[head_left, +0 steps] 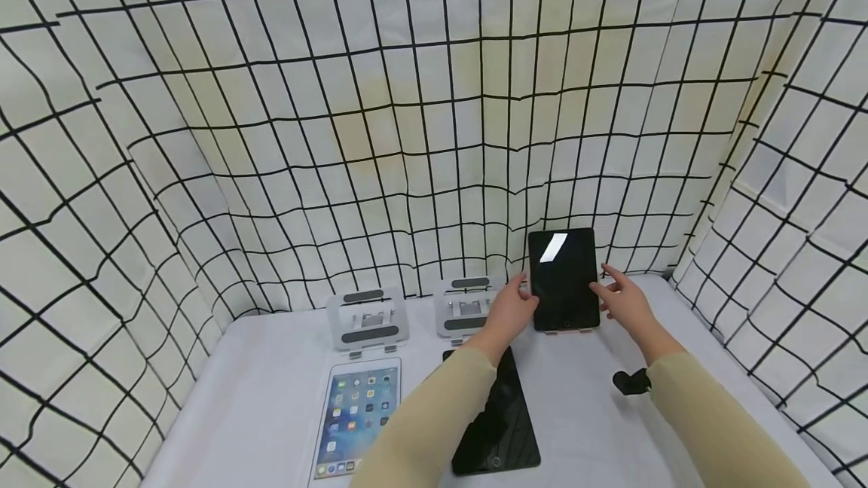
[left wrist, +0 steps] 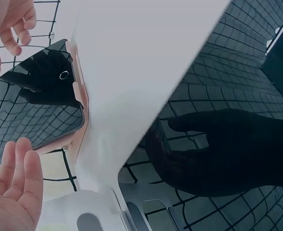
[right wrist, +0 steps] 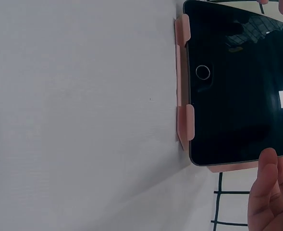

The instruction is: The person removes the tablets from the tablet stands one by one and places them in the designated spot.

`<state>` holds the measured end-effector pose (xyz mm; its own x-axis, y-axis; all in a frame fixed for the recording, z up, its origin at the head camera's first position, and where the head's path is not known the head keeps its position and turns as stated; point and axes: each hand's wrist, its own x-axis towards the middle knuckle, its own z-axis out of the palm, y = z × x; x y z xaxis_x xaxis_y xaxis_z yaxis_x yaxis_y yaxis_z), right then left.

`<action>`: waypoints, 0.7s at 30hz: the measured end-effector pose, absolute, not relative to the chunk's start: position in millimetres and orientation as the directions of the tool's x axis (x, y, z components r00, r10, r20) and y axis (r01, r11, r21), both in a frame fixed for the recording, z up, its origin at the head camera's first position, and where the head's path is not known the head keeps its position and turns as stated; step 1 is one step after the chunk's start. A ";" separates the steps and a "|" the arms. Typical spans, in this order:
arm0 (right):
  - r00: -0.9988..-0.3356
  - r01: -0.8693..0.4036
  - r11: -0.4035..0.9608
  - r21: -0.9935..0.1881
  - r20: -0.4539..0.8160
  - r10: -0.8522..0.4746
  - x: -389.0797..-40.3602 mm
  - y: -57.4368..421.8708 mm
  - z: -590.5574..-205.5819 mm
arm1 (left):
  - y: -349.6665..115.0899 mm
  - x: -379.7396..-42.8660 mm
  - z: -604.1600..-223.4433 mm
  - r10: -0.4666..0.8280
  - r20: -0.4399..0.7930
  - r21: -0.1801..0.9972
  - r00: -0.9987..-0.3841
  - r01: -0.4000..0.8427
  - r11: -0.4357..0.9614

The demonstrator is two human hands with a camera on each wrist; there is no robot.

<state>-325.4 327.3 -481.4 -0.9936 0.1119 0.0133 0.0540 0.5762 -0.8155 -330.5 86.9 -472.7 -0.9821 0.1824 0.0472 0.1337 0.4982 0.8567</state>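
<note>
A white table (head_left: 271, 367) is enclosed on three sides by a cloth backdrop (head_left: 407, 96) printed with a black grid. At the far right of the table, a dark tablet (head_left: 563, 277) is seen standing upright in portrait position on a pink stand (head_left: 566, 331), whose two front lips are shown in the right wrist view hooked over the tablet's lower edge (right wrist: 185, 122). The screen is dark; only a bright reflection is carried near its top.

The left hand (head_left: 514, 307) is held at the tablet's left edge, fingers extended and relaxed — contact with the edge appears likely in the head view, but it cannot be confirmed. In the left wrist view the palm (left wrist: 11, 192) is shown open and apart from the screen. The right hand (head_left: 624, 296) is positioned just beside the tablet's right edge, fingers straight and spread, with nothing grasped; in the right wrist view its fingertips (right wrist: 268, 168) are found just beside the tablet's edge.

Two grey stands (head_left: 366, 320) (head_left: 468, 306) are noted unoccupied to the left. A lit tablet (head_left: 357, 416) and a second dark tablet (head_left: 502, 420) are laid flat nearer the person. A small black object (head_left: 631, 381) — identity not determinable — is seen by the right sleeve.
</note>
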 end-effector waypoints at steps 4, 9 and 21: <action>-0.995 0.053 0.584 -0.810 0.009 0.103 -331.1 326.2 -477.3 | 92.3 -333.5 -472.4 0.185 0.052 0.850 -0.981 0.141 0.507; -0.996 0.062 0.587 -0.807 -0.009 0.092 -335.6 326.0 -472.8 | 98.4 -335.7 -473.9 0.174 0.041 0.856 -0.984 0.125 0.501; -0.995 0.076 0.584 -0.808 -0.027 0.092 -340.8 328.0 -472.1 | 104.7 -339.6 -476.0 0.155 0.001 0.881 -0.988 0.074 0.468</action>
<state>-340.8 328.0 -472.1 -0.9954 0.0919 -0.0266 0.0755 0.5841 -0.8082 -339.6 104.7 -476.0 -0.9880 0.1547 0.0005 0.0737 0.4679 0.8807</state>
